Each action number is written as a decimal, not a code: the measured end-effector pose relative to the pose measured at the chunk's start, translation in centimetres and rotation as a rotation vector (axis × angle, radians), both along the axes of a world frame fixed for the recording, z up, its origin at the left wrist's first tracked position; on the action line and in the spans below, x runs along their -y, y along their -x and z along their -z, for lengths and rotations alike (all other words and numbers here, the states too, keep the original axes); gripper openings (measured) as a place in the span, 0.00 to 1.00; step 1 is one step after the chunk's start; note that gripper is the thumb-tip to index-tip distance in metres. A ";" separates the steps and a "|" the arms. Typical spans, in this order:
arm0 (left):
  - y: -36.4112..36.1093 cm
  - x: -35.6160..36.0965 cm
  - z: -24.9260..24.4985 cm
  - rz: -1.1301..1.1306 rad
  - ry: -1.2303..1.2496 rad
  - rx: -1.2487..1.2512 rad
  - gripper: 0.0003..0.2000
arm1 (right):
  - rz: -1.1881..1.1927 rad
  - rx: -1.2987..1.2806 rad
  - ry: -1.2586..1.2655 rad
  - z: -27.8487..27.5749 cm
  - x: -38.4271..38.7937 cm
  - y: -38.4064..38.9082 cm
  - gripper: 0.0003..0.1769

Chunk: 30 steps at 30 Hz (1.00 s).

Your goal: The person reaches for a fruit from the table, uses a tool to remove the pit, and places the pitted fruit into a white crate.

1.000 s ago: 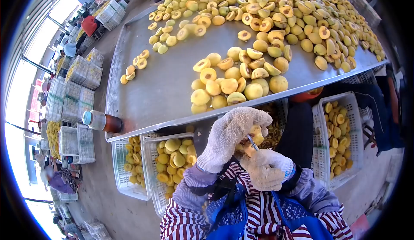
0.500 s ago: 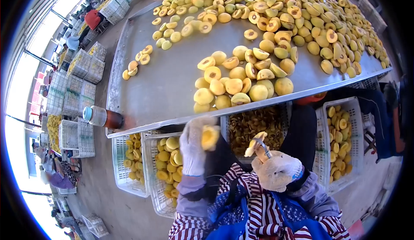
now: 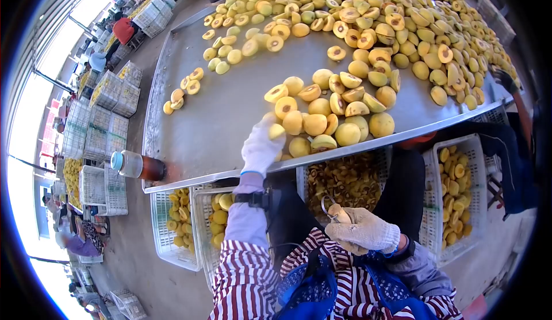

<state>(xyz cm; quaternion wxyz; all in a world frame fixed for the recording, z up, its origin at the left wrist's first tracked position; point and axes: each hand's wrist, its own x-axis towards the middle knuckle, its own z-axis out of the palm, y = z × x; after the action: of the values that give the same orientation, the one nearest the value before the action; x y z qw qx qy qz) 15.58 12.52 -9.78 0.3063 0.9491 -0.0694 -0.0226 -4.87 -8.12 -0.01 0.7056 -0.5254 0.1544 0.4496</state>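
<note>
The left hand [image 3: 260, 150] is pinching a yellow fruit [image 3: 276, 131] at the tabletop [image 3: 215, 119], beside a pile [image 3: 315, 124] likely sitting close for easy reach. The right hand [image 3: 367, 231] is squeezing a tool's handle [image 3: 341, 214], leaving its loop free.

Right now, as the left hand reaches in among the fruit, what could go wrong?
The fruit halves lie close to the near edge of the table, so the left hand could nudge one off. The right hand holds a tool with its curved metal end exposed; it might catch the other glove if the hands meet carelessly. The bottle near the table's corner could be knocked over the side.
</note>
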 end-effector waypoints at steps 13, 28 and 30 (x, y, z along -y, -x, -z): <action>11.3 3.6 -4.8 0.027 1.620 -0.630 0.34 | 0.082 0.335 0.274 -0.2 -1.4 -2.0 0.21; 13.9 5.8 -9.1 0.059 1.572 -0.535 0.31 | 0.173 0.223 0.071 -1.5 -0.5 -0.7 0.13; 14.4 5.0 -8.9 0.107 1.371 -0.536 0.34 | 0.341 0.236 0.044 -1.5 0.1 -0.4 0.14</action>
<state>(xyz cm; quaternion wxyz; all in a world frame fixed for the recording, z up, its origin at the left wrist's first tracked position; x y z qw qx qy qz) 1.16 7.53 -0.90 0.8357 0.5018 -0.0371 -0.2201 -4.42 -8.23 1.53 0.7729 -0.5562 0.1672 0.2556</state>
